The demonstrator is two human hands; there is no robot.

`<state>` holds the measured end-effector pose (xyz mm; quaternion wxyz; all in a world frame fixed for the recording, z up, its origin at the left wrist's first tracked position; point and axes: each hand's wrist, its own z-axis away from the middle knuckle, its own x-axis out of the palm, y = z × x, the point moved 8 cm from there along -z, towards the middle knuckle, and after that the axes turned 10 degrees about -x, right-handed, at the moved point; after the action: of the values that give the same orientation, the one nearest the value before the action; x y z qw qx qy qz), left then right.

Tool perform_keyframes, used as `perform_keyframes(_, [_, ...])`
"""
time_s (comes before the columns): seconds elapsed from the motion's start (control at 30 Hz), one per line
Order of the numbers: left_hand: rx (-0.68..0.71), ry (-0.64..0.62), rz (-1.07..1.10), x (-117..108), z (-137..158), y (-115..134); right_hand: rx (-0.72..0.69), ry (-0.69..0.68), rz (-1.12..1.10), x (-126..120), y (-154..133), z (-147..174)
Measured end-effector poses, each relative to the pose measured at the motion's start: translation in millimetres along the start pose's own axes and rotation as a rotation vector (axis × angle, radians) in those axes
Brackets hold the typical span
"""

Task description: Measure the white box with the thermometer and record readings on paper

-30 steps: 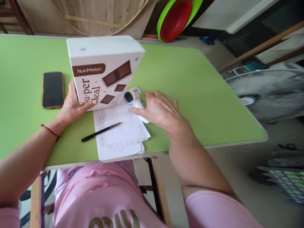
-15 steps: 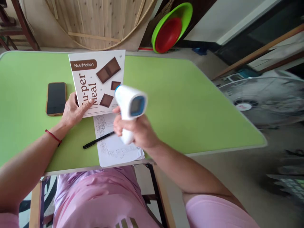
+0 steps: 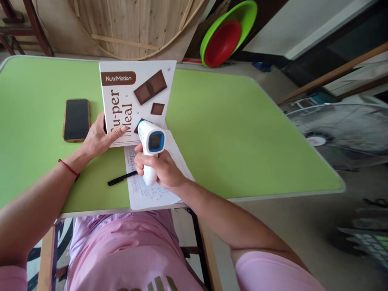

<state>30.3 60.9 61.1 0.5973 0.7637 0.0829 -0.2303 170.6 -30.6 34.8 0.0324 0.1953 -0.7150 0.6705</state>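
Note:
My left hand [image 3: 101,137] grips the lower left corner of a white NutriMotion box [image 3: 119,103] printed with chocolate pieces, thumb across its front. The box is tilted up over the table. In my right hand [image 3: 159,165] is a white and blue infrared thermometer [image 3: 150,139], my fingers wrapped round its handle. Its nose points at the lower part of the box and covers part of the print; its small screen is dark and faces me. Written papers [image 3: 154,196] lie beneath my right hand, and a black pen [image 3: 121,178] rests partly on them.
A smartphone [image 3: 76,121] lies left of the box on the green table [image 3: 242,133]. Past the table's right edge stands a fan [image 3: 339,137]. Behind are a green basin [image 3: 247,18], a red basin [image 3: 222,43] and a round wooden panel [image 3: 133,24].
The thermometer in my right hand has moved left and slightly down, now overlapping the box's lower print. My left hand still holds the box, which appears slightly further right as the view shifts.

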Motion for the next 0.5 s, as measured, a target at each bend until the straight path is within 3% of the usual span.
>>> perform_keyframes(0.5, [0.027, -0.015, 0.016, -0.6, -0.6, 4.1, -0.020, 0.002, 0.015, -1.4, 0.4, -1.1])
